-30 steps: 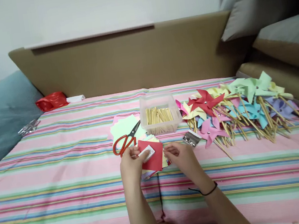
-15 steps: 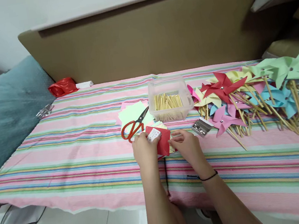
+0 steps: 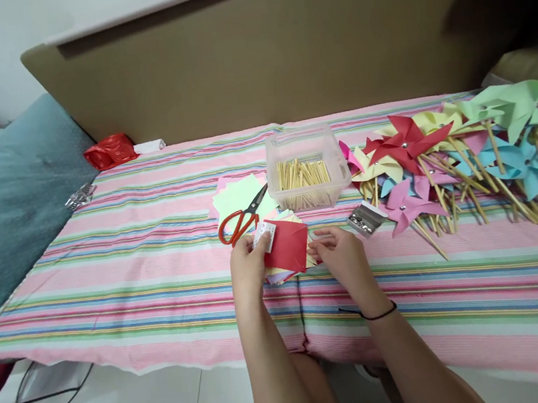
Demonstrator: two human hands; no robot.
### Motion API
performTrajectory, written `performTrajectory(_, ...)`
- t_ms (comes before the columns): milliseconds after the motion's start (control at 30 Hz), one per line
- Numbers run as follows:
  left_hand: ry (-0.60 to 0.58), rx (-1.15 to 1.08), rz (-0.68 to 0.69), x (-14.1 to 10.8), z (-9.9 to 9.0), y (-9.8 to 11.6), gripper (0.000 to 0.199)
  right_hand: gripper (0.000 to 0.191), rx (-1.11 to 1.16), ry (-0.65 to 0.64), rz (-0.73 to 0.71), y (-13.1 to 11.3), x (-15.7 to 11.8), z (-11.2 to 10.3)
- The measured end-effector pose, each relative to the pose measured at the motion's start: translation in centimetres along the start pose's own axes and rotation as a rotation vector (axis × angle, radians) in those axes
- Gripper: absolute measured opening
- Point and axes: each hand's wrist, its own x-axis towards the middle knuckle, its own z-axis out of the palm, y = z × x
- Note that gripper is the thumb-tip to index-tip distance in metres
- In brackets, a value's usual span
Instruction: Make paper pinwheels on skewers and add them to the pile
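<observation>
My left hand (image 3: 248, 258) is closed on a small white card (image 3: 264, 234) with markings, over the left part of a red paper square (image 3: 286, 245). The red square lies on top of a stack of coloured papers. At the stack's right edge is my right hand (image 3: 340, 251), thumb and fingertips together near the red square's edge; what they pinch, if anything, is too small to make out. Red-handled scissors (image 3: 242, 220) lie on light green paper (image 3: 236, 200) just beyond my left hand. A small open box of metal pieces (image 3: 365, 219) sits beyond my right hand.
A clear plastic box (image 3: 304, 146) of short sticks (image 3: 301, 180) stands behind the papers. Many paper pinwheels (image 3: 405, 144) on sticks are piled at the right. A red plastic bag (image 3: 110, 152) and a clear wrapper (image 3: 80, 196) lie at the left on the striped cloth (image 3: 129, 249).
My left hand has moved slightly left with the white card, uncovering more of the red square. My right hand remains by the stack's right edge. The camera view has shifted a little.
</observation>
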Motion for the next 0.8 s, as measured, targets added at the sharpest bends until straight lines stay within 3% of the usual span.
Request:
performTrajectory(267,0.020,-0.033,-0.048,-0.4,0.1,0.6,0.034,0.024,0.001,-0.008,0.009,0.1,0.3,0.1)
performTrajectory(500,0.027,-0.084,-0.087,-0.6,0.3,1.0,0.036,0.040,-0.165,-0.097,-0.143,-0.6,-0.9,0.1)
performTrajectory(600,0.066,-0.084,-0.111,-0.7,0.5,1.2,0.036,0.048,-0.289,-0.109,-0.211,-0.9,-1.9,0.6)
performTrajectory(800,0.053,-0.060,-0.110,-0.9,0.6,1.3,0.038,0.065,-0.592,-0.014,-0.295,-1.4,-3.4,2.2)
